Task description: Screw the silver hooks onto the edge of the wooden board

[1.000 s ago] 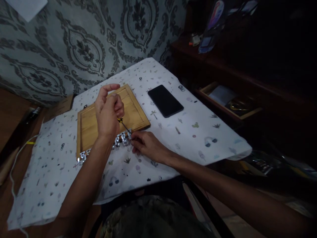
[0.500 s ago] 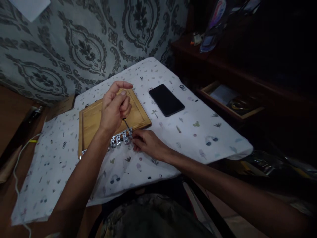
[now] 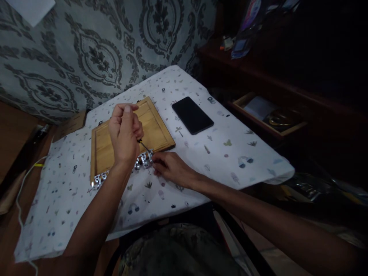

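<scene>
My left hand is closed around a small screwdriver with a dark handle; its thin shaft points down at a row of shiny metal pieces. These pieces run along the near edge of a wooden tray lying on the patterned tablecloth. My right hand rests on the cloth just right of the metal pieces, fingers pinched against their end. More metal pieces show at the tray's near left corner; my left forearm hides the stretch between.
A black phone lies face up right of the tray. The white printed tablecloth covers a small table against a patterned wall. A dark cabinet with an open drawer stands right. A white cable hangs at left.
My left hand's fingers have turned on the screwdriver handle: raised index finger half a second ago, now folded down onto the handle. My right hand has stayed at the metal pieces.
</scene>
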`<action>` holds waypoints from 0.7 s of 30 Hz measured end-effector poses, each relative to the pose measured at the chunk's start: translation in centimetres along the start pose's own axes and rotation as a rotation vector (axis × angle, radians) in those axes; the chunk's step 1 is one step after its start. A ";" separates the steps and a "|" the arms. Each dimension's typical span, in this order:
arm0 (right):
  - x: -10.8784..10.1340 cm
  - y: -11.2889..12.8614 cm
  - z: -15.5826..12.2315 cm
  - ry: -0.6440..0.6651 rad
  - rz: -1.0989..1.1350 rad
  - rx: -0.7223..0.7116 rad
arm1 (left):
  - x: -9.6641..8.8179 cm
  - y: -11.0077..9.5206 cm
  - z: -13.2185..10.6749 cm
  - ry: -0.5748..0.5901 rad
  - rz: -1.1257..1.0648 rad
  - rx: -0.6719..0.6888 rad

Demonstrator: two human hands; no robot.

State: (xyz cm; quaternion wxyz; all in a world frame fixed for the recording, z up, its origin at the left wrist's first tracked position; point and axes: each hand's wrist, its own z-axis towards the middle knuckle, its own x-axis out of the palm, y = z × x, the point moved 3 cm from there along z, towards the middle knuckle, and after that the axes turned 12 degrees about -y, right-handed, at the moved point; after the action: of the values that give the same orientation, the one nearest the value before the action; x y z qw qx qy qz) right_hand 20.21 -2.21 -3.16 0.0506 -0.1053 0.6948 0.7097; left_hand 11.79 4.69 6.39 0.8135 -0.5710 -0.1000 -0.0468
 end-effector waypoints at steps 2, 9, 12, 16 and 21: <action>-0.1 0.1 0.0 -0.003 -0.006 -0.007 | -0.2 0.0 0.0 0.001 0.026 0.013; -0.5 0.3 -0.5 -0.092 -0.145 -0.132 | -0.6 -0.1 -0.2 0.012 0.087 0.045; -1.0 0.5 -0.4 -0.203 -0.331 -0.177 | -0.5 -0.1 -0.2 0.005 0.090 0.042; -1.4 1.5 0.2 -0.192 -0.593 -0.303 | -0.4 0.0 -0.2 0.009 0.076 0.049; -1.2 1.8 1.4 -0.104 -0.661 -0.376 | -0.5 0.1 0.0 0.020 0.104 0.045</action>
State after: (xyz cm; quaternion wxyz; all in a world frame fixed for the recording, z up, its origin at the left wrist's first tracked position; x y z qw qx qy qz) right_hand 20.87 -0.82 -1.13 0.2915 -0.2948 0.4776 0.7746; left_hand 11.36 4.70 6.18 0.8283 -0.5566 -0.0633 -0.0080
